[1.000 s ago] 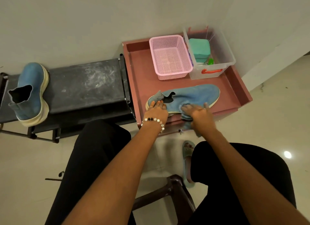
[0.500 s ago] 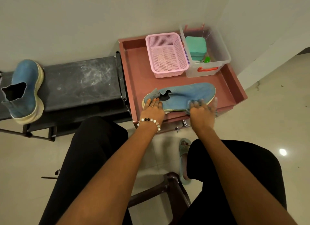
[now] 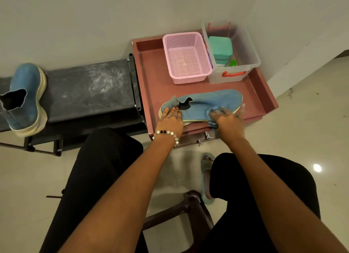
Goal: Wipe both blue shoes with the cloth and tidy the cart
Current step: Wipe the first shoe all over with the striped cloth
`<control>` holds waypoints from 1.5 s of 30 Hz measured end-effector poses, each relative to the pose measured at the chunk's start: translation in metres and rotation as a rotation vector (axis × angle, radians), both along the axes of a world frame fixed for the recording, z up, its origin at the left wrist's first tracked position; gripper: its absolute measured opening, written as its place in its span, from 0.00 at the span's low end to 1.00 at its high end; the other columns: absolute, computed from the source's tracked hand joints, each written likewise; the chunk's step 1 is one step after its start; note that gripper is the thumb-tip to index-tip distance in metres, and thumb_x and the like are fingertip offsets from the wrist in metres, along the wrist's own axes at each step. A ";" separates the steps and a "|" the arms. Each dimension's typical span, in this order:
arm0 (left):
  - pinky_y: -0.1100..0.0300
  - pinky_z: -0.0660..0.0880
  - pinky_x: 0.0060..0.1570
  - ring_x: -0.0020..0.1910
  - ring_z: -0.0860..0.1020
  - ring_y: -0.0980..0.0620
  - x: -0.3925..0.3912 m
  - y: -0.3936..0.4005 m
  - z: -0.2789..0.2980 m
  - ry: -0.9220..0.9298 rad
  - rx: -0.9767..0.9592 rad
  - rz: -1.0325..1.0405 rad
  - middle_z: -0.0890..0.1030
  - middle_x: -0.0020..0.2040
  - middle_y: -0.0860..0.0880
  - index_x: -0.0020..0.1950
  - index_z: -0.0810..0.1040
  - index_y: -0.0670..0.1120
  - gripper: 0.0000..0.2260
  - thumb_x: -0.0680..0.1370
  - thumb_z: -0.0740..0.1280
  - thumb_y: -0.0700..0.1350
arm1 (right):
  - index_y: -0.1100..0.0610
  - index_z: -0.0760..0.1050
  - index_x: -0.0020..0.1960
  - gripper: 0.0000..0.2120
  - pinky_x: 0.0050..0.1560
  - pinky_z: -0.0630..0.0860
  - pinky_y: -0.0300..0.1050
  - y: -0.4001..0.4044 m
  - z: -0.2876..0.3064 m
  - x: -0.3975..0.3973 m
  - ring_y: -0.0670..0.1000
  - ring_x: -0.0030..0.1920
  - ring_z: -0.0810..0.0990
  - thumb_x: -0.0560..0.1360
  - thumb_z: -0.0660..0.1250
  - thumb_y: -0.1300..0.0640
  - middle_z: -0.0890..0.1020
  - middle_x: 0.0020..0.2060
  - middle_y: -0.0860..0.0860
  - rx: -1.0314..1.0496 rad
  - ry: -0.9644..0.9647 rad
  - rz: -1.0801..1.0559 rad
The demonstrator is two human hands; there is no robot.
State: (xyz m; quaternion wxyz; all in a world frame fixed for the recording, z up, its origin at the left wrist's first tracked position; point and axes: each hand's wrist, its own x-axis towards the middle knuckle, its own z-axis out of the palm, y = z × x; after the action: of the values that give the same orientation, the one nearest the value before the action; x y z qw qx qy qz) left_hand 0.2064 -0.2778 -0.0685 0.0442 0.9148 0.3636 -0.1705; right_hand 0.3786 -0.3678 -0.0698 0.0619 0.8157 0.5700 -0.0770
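Shoe on cart: a blue shoe lies on its side along the near edge of the reddish cart tray, toe toward 3 o'clock.
Left hand: the left hand rests flat on the shoe's heel end, fingers straight and close together.
Right hand: the right hand presses a grey-blue cloth against the shoe's side near the toe; it is motion-blurred, so I cannot tell exactly how the fingers lie.
Second shoe: the other blue shoe sits upright on the dark bench, at 9 o'clock from the cart.
Tray back: a pink basket stands just beside a clear box holding a teal block.
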 end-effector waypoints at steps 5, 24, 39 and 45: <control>0.51 0.42 0.75 0.77 0.50 0.47 0.004 0.004 0.004 0.044 -0.061 0.013 0.51 0.78 0.40 0.77 0.49 0.36 0.27 0.80 0.56 0.40 | 0.53 0.77 0.57 0.13 0.66 0.42 0.77 0.018 0.010 -0.038 0.58 0.75 0.57 0.75 0.62 0.61 0.74 0.65 0.56 -0.190 -0.139 -0.283; 0.49 0.43 0.75 0.77 0.49 0.45 0.011 0.007 0.012 0.130 -0.119 0.016 0.50 0.78 0.39 0.77 0.49 0.36 0.29 0.80 0.58 0.40 | 0.57 0.79 0.54 0.11 0.69 0.45 0.72 0.031 0.012 -0.067 0.58 0.74 0.57 0.74 0.64 0.63 0.77 0.62 0.60 -0.142 0.007 -0.220; 0.49 0.45 0.75 0.77 0.51 0.45 0.012 0.007 0.016 0.134 -0.132 0.000 0.52 0.77 0.39 0.76 0.51 0.35 0.28 0.80 0.59 0.42 | 0.58 0.78 0.57 0.13 0.71 0.44 0.70 0.021 0.013 -0.034 0.62 0.72 0.61 0.75 0.61 0.61 0.73 0.65 0.62 -0.230 -0.123 -0.192; 0.52 0.42 0.75 0.77 0.48 0.47 0.006 0.009 0.015 0.102 -0.145 -0.001 0.50 0.78 0.41 0.77 0.49 0.37 0.29 0.80 0.58 0.42 | 0.59 0.77 0.55 0.13 0.68 0.59 0.55 0.047 0.015 -0.074 0.58 0.59 0.74 0.72 0.61 0.64 0.79 0.55 0.59 0.009 0.290 -0.020</control>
State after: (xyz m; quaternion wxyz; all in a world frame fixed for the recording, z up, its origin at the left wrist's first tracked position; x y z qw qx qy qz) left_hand 0.2128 -0.2691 -0.0538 0.0917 0.8995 0.3514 -0.2429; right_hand 0.3045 -0.3208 -0.0547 -0.0255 0.8018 0.5652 -0.1923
